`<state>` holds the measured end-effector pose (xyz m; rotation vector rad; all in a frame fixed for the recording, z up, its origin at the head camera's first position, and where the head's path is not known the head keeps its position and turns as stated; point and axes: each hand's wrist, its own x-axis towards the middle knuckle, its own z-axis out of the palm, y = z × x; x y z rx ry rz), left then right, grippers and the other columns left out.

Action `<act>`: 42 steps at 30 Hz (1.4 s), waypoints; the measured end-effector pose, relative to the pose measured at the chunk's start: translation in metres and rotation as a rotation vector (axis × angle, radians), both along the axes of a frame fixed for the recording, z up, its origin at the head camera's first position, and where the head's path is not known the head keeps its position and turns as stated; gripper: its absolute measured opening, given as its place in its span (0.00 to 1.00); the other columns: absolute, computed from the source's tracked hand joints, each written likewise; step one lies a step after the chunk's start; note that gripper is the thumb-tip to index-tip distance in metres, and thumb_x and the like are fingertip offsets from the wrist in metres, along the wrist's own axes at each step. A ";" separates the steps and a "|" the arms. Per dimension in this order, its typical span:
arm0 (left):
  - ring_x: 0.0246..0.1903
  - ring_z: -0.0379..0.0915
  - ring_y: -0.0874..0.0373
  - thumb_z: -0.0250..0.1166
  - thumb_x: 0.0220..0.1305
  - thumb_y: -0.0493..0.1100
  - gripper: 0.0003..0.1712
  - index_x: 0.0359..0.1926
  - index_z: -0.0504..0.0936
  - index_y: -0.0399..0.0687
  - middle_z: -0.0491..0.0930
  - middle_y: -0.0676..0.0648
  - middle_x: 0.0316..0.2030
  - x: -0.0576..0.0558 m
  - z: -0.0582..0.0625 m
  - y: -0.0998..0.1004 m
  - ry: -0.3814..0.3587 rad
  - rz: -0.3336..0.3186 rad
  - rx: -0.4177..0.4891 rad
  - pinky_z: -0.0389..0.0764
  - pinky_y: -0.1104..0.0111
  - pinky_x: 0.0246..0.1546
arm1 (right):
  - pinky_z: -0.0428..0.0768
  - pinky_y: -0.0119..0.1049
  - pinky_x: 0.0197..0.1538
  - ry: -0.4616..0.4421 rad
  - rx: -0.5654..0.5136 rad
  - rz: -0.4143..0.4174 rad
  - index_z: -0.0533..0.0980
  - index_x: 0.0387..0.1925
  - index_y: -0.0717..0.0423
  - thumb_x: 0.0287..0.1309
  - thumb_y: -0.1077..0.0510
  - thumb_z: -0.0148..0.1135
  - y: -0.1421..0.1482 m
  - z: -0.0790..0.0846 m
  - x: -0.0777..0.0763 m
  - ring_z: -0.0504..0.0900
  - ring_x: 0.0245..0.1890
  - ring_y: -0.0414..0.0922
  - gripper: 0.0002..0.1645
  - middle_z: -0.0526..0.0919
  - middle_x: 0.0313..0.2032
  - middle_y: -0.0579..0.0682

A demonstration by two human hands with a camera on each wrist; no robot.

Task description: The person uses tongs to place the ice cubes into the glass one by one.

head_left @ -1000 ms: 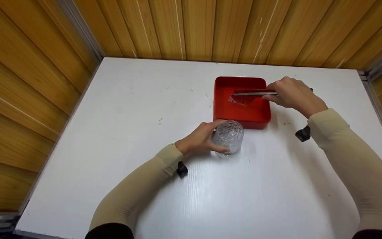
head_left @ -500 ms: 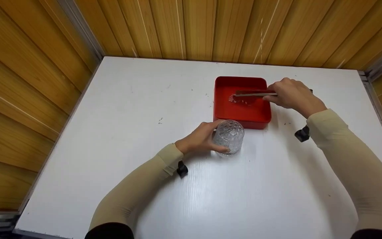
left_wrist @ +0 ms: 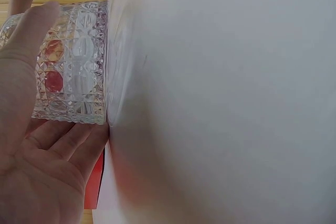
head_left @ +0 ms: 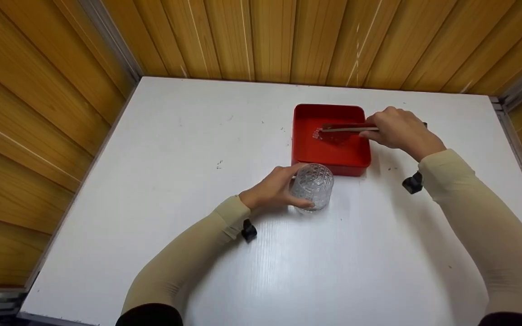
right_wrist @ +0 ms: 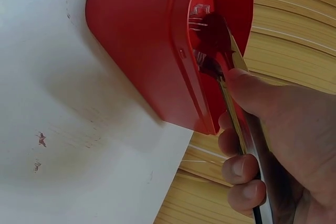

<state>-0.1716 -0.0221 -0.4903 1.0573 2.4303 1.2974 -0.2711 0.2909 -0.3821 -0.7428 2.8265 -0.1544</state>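
A clear cut-glass tumbler (head_left: 314, 188) stands upright on the table. My left hand (head_left: 271, 189) holds it from the left, thumb on the near side and fingers on the far side; the left wrist view shows its faceted wall (left_wrist: 81, 61). My right hand (head_left: 403, 129) grips metal serving tongs (head_left: 350, 127) at the right rim of a square red box (head_left: 304, 151). The tongs' tips reach down inside, close to small clear cubes (head_left: 317, 133). In the right wrist view a cube (right_wrist: 200, 9) lies by the pronged tip; whether the tips pinch one I cannot tell.
The white table (head_left: 188, 149) carries small dark marks. Wood-patterned panels (head_left: 270, 40) border it at the back and left. The tumbler stands right at the box's near wall. A black wrist camera (head_left: 413, 183) hangs below the right cuff.
The tongs' tips have shifted slightly to the right inside the box, and their two arms look a little farther apart. The left hand and tumbler have stayed in place.
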 end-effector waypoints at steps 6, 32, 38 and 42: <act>0.52 0.77 0.65 0.83 0.49 0.52 0.47 0.68 0.73 0.48 0.83 0.51 0.55 0.000 -0.001 0.000 -0.006 0.006 -0.003 0.77 0.75 0.55 | 0.69 0.39 0.28 -0.004 0.013 0.005 0.87 0.46 0.58 0.68 0.52 0.67 0.000 0.000 -0.001 0.72 0.27 0.48 0.14 0.81 0.25 0.49; 0.53 0.76 0.64 0.82 0.50 0.55 0.50 0.71 0.71 0.49 0.82 0.52 0.56 0.001 0.004 0.001 -0.014 0.003 -0.018 0.77 0.74 0.56 | 0.68 0.39 0.26 0.044 0.007 0.014 0.88 0.42 0.58 0.67 0.55 0.68 0.000 0.004 0.002 0.72 0.26 0.48 0.11 0.82 0.25 0.48; 0.54 0.76 0.64 0.82 0.50 0.55 0.49 0.71 0.71 0.47 0.82 0.52 0.57 0.000 0.004 0.001 -0.016 0.006 -0.026 0.77 0.75 0.56 | 0.68 0.39 0.26 0.035 0.009 0.015 0.88 0.43 0.58 0.66 0.56 0.68 0.001 0.005 0.003 0.71 0.26 0.48 0.11 0.81 0.24 0.48; 0.54 0.77 0.64 0.82 0.50 0.56 0.50 0.71 0.71 0.48 0.82 0.52 0.57 0.001 0.004 0.001 -0.015 0.010 -0.027 0.77 0.74 0.56 | 0.68 0.39 0.26 0.021 0.012 0.008 0.88 0.44 0.58 0.67 0.55 0.68 0.001 0.005 0.004 0.71 0.26 0.48 0.11 0.82 0.25 0.48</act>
